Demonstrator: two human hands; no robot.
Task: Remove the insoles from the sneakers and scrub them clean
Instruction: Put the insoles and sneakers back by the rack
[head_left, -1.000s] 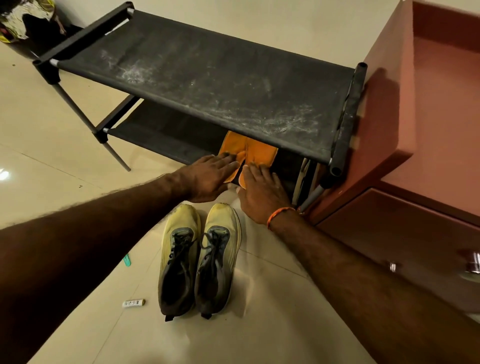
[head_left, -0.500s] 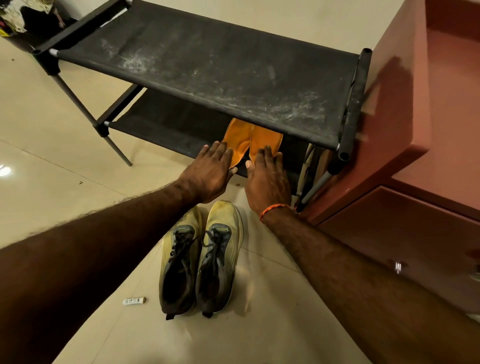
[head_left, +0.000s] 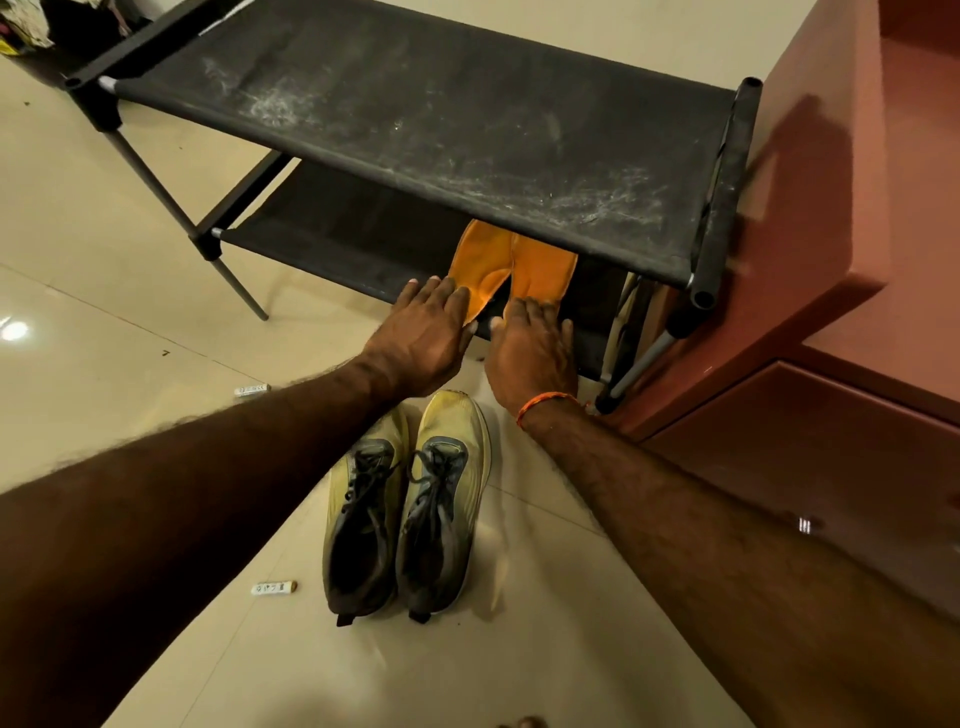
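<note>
Two orange insoles lie side by side on the lower shelf of a black shoe rack (head_left: 717, 176). The left insole (head_left: 480, 265) and the right insole (head_left: 545, 273) reach back under the top shelf. My left hand (head_left: 423, 335) rests flat on the near end of the left insole with straight fingers. My right hand (head_left: 532, 353), with an orange thread at the wrist, lies flat on the near end of the right one. A pair of yellow and grey sneakers (head_left: 410, 499) stands on the floor just below my hands, toes toward the rack.
A reddish-brown cabinet (head_left: 857, 260) stands right of the rack, with drawers below. Two small white tubes lie on the beige tile floor, one (head_left: 272, 587) left of the sneakers, one (head_left: 251, 389) near my left forearm. Dark clutter (head_left: 62, 26) sits at the top left corner.
Both hands have slid a little forward on the insoles, pushing them deeper onto the lower shelf. The view has shifted slightly closer.
</note>
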